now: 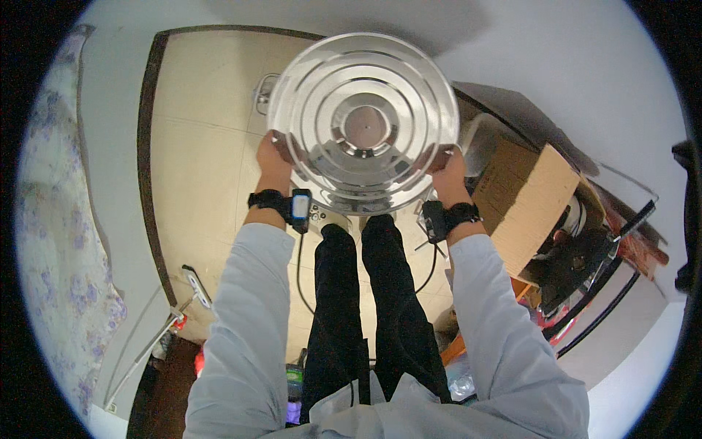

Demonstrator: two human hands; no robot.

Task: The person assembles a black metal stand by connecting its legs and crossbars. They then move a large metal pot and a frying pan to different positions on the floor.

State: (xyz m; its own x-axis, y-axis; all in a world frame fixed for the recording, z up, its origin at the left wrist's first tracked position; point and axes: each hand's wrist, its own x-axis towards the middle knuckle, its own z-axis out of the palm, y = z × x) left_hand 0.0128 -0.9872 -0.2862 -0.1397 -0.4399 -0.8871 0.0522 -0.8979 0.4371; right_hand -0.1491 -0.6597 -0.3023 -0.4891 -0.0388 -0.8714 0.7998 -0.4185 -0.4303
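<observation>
Out in front of me I hold up a large round metal lid (314,88), shiny and ringed with concentric steps, its broad face toward me. My left hand (274,161) grips its lower left rim. At the lower right rim my right hand (448,172) has hold of it too. The lid hides some of the fingers on both sides. A metal loop handle (263,94) shows just past the lid's left edge; what it belongs to is mostly covered.
An open cardboard box (537,205) and cluttered items stand at right by the wall. Dark curved bars (603,285) lie beyond them. A mop-like tool (196,287) is on the pale tiled floor (197,146) at left. A floral curtain (66,241) hangs far left.
</observation>
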